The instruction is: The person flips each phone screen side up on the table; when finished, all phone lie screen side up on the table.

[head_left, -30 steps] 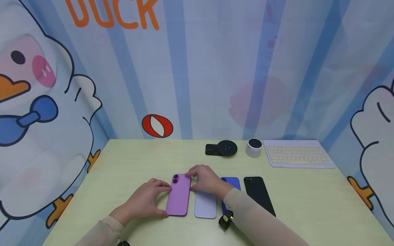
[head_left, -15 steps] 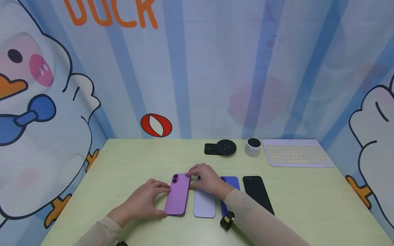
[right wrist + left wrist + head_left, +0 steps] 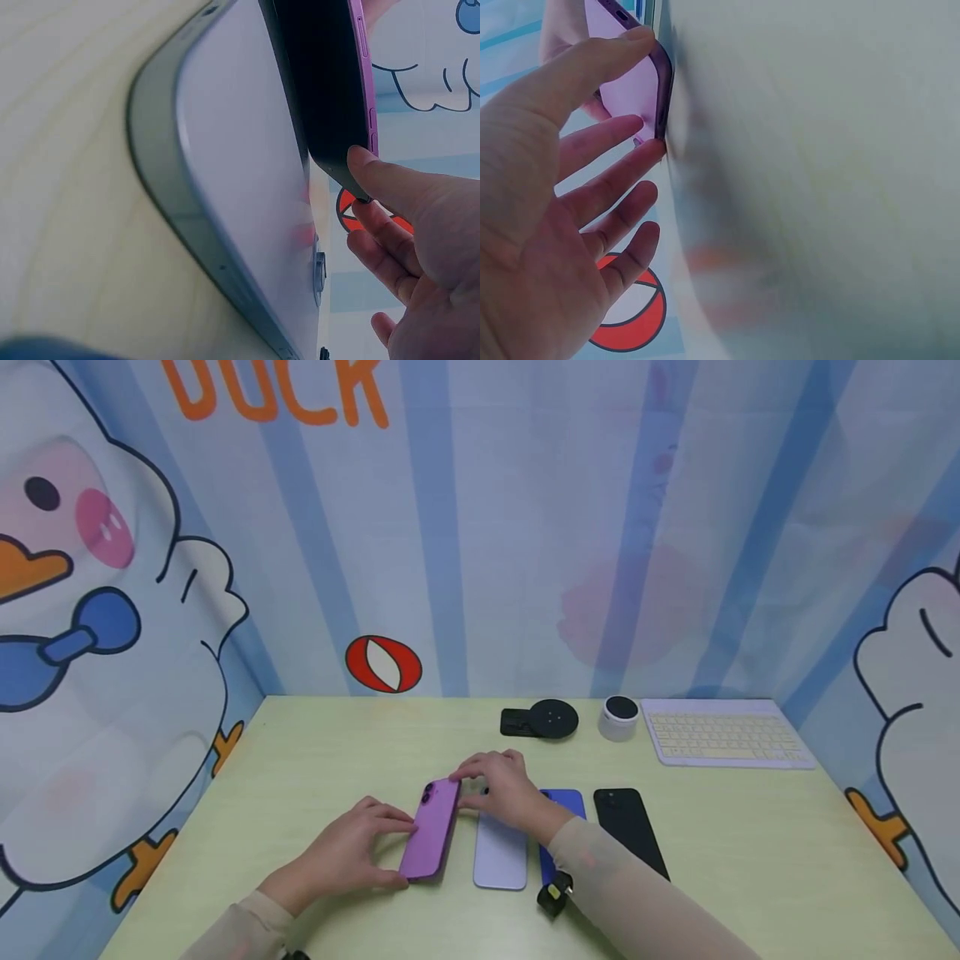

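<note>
A pink-purple smartphone (image 3: 431, 831) with two rear cameras is tilted in the head view, its right edge raised off the table and its left edge low. At its left side my left hand (image 3: 345, 847) holds it, thumb by the bottom corner and fingertips along the long edge. My right hand (image 3: 504, 789) pinches its upper right corner. From the right wrist view the dark screen side (image 3: 319, 82) shows, with the right thumb (image 3: 367, 161) on it. Just right of it a pale lavender smartphone (image 3: 500, 856) lies back up, partly covered by the right hand.
Further right lie a blue smartphone (image 3: 572, 802), partly under the right forearm, and a black smartphone (image 3: 630, 828). Toward the back edge are a black folding stand (image 3: 551, 720), a small white cylinder with a dark top (image 3: 618, 720) and a lavender keyboard (image 3: 726, 735).
The pink-purple smartphone has gone from lying nearly flat to tilted, its right edge rising. My right hand has moved slightly up with it; my left hand has stayed almost in place.
</note>
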Demonstrator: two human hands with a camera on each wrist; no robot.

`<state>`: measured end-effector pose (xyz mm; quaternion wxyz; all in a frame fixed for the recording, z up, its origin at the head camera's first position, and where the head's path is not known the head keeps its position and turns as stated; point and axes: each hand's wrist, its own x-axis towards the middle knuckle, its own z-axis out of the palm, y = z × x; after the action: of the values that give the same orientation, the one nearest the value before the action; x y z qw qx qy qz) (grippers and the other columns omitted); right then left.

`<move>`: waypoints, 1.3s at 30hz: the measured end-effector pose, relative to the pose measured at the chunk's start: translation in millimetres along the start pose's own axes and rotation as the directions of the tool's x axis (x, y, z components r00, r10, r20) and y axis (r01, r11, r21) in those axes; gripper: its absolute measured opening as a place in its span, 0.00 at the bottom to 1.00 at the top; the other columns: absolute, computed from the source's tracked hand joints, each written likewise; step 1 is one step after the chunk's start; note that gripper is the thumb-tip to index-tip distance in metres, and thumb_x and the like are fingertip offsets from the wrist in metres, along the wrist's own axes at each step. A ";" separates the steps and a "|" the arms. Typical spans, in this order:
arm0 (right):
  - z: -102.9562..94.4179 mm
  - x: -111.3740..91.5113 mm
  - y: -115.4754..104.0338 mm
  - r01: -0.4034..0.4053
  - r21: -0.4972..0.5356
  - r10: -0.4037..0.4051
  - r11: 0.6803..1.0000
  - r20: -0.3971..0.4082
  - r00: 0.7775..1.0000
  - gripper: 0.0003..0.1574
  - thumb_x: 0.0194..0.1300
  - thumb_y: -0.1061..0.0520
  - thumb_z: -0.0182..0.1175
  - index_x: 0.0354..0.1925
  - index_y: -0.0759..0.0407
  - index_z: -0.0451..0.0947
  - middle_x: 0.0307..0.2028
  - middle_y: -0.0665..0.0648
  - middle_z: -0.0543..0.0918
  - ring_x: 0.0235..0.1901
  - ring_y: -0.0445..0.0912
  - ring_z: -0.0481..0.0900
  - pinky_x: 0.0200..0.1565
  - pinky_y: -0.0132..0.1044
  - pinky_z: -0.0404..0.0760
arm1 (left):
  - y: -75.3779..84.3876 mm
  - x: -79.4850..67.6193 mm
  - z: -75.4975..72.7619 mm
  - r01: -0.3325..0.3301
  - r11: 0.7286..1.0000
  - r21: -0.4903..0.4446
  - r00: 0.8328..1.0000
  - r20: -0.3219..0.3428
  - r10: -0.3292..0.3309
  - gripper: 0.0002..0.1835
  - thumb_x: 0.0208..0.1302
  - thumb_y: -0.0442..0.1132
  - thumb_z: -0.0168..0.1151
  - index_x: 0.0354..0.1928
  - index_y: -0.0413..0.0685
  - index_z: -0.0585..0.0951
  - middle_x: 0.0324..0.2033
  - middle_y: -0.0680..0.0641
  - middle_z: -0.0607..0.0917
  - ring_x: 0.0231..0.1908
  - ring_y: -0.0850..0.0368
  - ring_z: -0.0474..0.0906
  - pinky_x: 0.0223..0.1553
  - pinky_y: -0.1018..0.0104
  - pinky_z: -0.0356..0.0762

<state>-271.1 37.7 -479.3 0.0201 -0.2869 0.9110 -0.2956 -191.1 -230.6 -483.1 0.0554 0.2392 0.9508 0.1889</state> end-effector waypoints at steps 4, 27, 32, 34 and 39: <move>-1.4 0.3 -1.3 0.009 -0.001 -0.009 1.000 -0.008 1.000 0.22 0.62 0.48 0.75 0.54 0.45 0.88 0.55 0.48 0.87 0.61 0.49 0.80 0.71 0.61 0.55 | -0.6 -0.7 -0.7 -0.009 1.000 -0.003 1.000 -0.012 0.009 0.34 0.44 0.60 0.82 0.57 0.60 0.88 0.56 0.60 0.85 0.56 0.59 0.73 0.60 0.52 0.77; -3.0 1.5 -7.7 0.073 0.011 -0.072 0.997 -0.082 0.994 0.21 0.62 0.49 0.75 0.54 0.45 0.87 0.51 0.48 0.88 0.52 0.46 0.84 0.66 0.60 0.57 | 1.6 -6.1 -4.2 0.035 0.995 -0.088 0.999 -0.029 -0.038 0.31 0.45 0.61 0.83 0.55 0.67 0.88 0.47 0.66 0.87 0.47 0.64 0.73 0.48 0.64 0.77; -3.1 2.3 -10.2 0.058 0.041 -0.055 0.997 -0.075 0.996 0.21 0.63 0.49 0.74 0.55 0.45 0.87 0.52 0.47 0.88 0.51 0.46 0.83 0.67 0.59 0.56 | 6.1 -7.4 -8.9 0.039 0.984 -0.175 0.999 -0.022 -0.044 0.30 0.47 0.58 0.83 0.55 0.70 0.87 0.46 0.63 0.86 0.49 0.59 0.74 0.49 0.60 0.78; -2.7 2.6 -10.7 0.053 0.053 -0.049 0.997 -0.074 0.996 0.22 0.63 0.49 0.74 0.56 0.45 0.86 0.52 0.47 0.87 0.51 0.46 0.83 0.67 0.60 0.55 | 7.5 -7.3 -10.7 0.036 0.978 -0.206 0.999 -0.017 -0.040 0.31 0.47 0.58 0.83 0.57 0.71 0.85 0.48 0.64 0.86 0.49 0.58 0.74 0.50 0.57 0.78; -0.6 4.3 -11.1 0.065 0.070 -0.059 0.995 -0.082 0.995 0.23 0.63 0.49 0.74 0.56 0.48 0.87 0.51 0.48 0.87 0.51 0.47 0.82 0.67 0.61 0.55 | 8.6 -8.9 -13.3 0.017 0.971 -0.238 0.999 -0.022 -0.023 0.37 0.49 0.56 0.83 0.64 0.72 0.80 0.51 0.68 0.87 0.49 0.56 0.75 0.47 0.60 0.75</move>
<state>-269.1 28.3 -472.1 -0.0149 -0.3021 0.8904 -0.3400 -182.1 -232.3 -467.3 0.0738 0.2187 0.9243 0.3040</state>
